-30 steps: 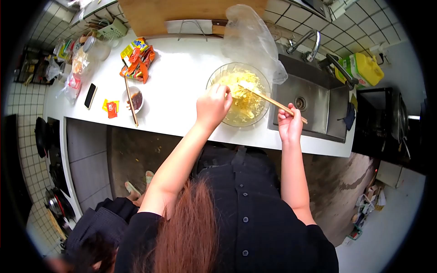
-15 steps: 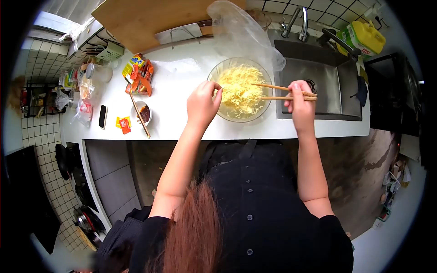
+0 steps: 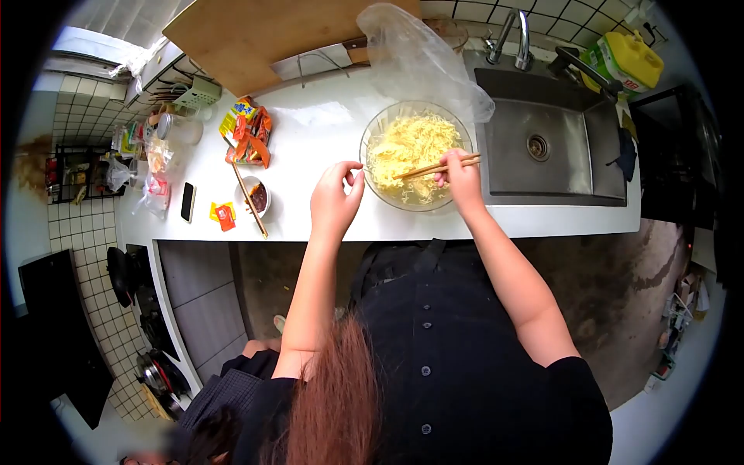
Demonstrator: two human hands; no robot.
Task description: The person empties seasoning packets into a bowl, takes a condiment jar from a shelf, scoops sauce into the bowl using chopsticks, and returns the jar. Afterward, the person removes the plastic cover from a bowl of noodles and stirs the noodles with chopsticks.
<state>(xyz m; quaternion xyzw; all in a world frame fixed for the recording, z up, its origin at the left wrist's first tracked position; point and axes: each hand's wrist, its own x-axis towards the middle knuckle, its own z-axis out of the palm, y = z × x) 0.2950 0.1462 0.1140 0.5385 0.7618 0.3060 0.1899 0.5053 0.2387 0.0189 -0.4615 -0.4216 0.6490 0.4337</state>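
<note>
A clear glass bowl (image 3: 372, 188) full of pale yellow noodles (image 3: 415, 143) stands on the counter in front of me. My right hand (image 3: 464, 184) is shut on a pair of wooden chopsticks (image 3: 428, 168), whose tips lie close together in the noodles near the middle of the bowl. Just left of the bowl, my left hand (image 3: 335, 201) hovers with nothing in it, thumb and forefinger curved and apart. It looks separate from the rim.
Left on the counter (image 3: 310, 155) are a small bowl of dark sauce (image 3: 258, 195) with chopsticks across it, opened packaging (image 3: 248, 132), sachets (image 3: 224, 217) and a phone (image 3: 187, 202). A plastic bag (image 3: 422, 62) is behind the noodles; the sink (image 3: 515, 172) lies right. Another person (image 3: 232, 395) is at lower left.
My right hand has moved left from over the sink edge to the bowl's rim, and the chopsticks' tips have come together lower in the noodles. My left hand has drawn away from the bowl.
</note>
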